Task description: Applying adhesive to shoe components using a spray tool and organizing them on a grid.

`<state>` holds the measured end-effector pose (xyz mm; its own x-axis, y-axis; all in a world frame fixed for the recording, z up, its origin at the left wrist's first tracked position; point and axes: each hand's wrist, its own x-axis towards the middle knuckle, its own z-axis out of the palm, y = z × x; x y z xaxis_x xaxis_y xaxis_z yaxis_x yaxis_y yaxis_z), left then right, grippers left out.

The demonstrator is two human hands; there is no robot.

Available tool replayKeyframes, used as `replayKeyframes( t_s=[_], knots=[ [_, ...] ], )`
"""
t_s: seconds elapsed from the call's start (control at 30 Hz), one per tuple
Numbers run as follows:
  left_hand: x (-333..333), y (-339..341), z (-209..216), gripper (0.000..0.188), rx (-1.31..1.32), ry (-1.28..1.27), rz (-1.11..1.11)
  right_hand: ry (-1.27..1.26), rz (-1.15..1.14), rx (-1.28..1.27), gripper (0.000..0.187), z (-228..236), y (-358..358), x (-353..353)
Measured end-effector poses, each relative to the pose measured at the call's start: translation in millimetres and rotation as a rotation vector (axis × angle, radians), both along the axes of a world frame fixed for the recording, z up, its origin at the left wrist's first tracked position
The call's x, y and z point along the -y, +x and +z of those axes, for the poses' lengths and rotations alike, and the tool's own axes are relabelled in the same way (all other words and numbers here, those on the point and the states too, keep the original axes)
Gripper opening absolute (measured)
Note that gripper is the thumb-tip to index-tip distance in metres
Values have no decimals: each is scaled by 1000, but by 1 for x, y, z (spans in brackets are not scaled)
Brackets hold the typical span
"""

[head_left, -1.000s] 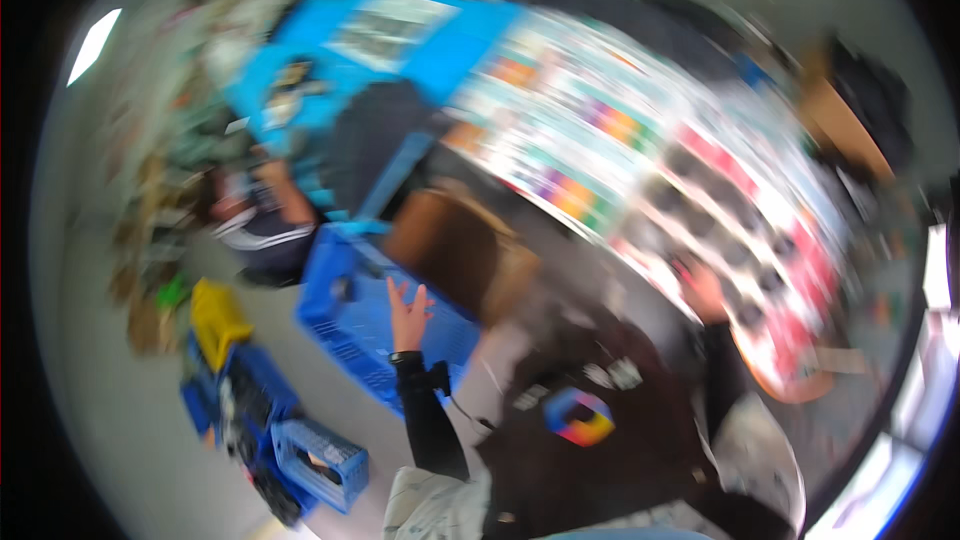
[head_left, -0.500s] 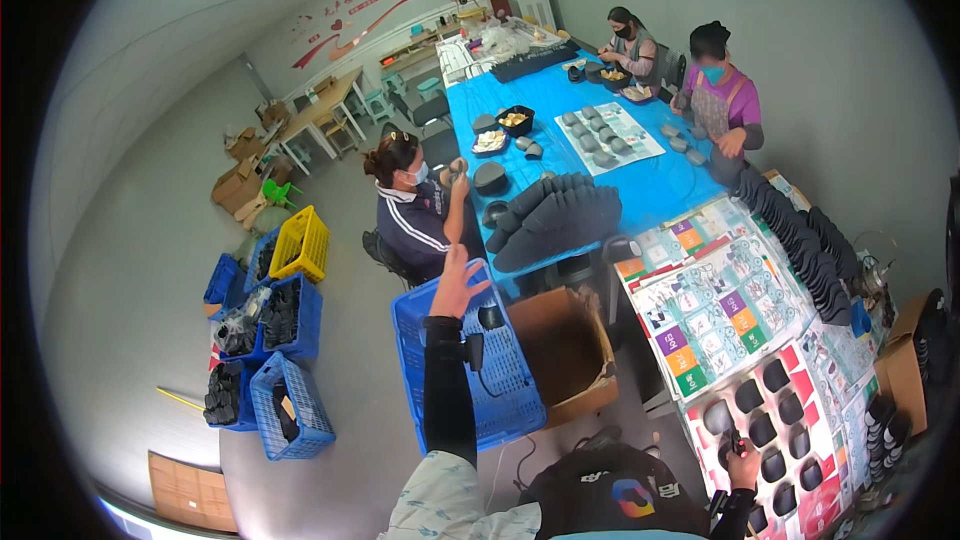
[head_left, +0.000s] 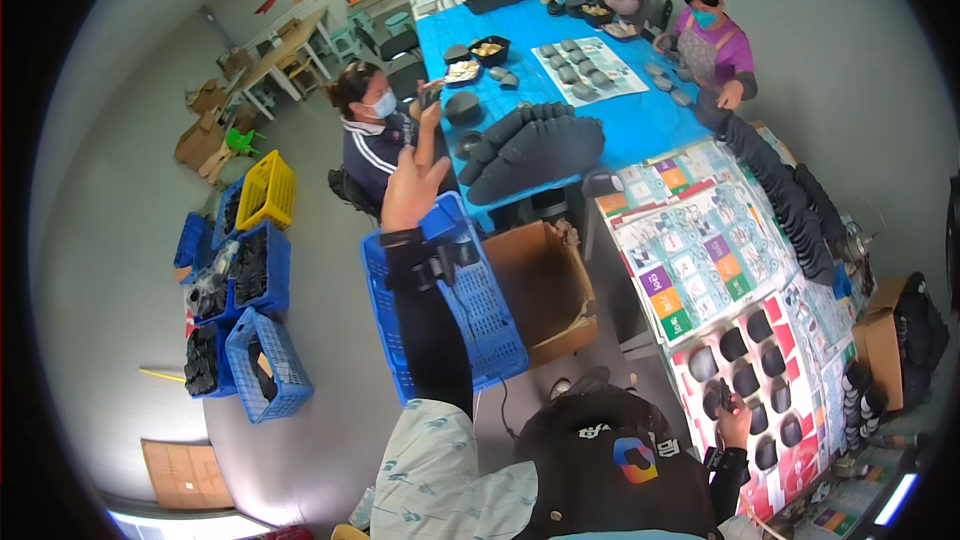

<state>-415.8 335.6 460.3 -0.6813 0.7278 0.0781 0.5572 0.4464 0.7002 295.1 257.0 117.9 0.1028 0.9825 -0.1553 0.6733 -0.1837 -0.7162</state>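
Note:
My left hand (head_left: 412, 192) reaches forward with its fingers apart, holding nothing. In the picture it lies over the far end of a blue plastic crate (head_left: 480, 315) and in front of a seated person (head_left: 375, 145). My right hand (head_left: 735, 424) is closed round a small black object (head_left: 722, 394), whose kind I cannot make out. It is over a red and white printed sheet (head_left: 682, 365) at the near right. Several dark curved pads (head_left: 745, 379) lie there in rows, and a paler grey pad (head_left: 702, 364) is close to the hand.
An open cardboard box (head_left: 575, 325) stands beside the crate. Stacked black pads (head_left: 540, 155) lie on the blue-covered table (head_left: 640, 150). Two people (head_left: 715, 45) sit at its far right. Blue crates (head_left: 270, 390) and a yellow crate (head_left: 265, 192) stand on the floor at left.
The view has shifted. My left hand has moved forward past the crate's far end, fingers still apart. My right hand stays among the pads. The seated person now holds up a dark item.

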Motion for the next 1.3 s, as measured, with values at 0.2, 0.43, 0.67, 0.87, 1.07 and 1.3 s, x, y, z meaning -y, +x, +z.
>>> replayKeyframes(
  t_s=[0.2,0.43,0.67,0.87,1.07,1.3],
  knots=[
    [24,144,68,66,-277,550,-1105,114,125,62,21,-17,10,1],
    [20,201,55,48,1277,962,-1897,-105,-33,63,34,24,-19,4],
    [36,235,59,95,-178,306,-1702,-152,-10,160,37,14,-4,16],
    [23,214,-19,141,1811,611,-1741,4,33,225,35,-1,0,8],
    [41,201,-50,35,-238,1069,-381,252,39,-143,40,-38,5,21],
    [43,164,-110,59,-663,130,-710,-5,46,187,41,-30,6,14]
  ],
)
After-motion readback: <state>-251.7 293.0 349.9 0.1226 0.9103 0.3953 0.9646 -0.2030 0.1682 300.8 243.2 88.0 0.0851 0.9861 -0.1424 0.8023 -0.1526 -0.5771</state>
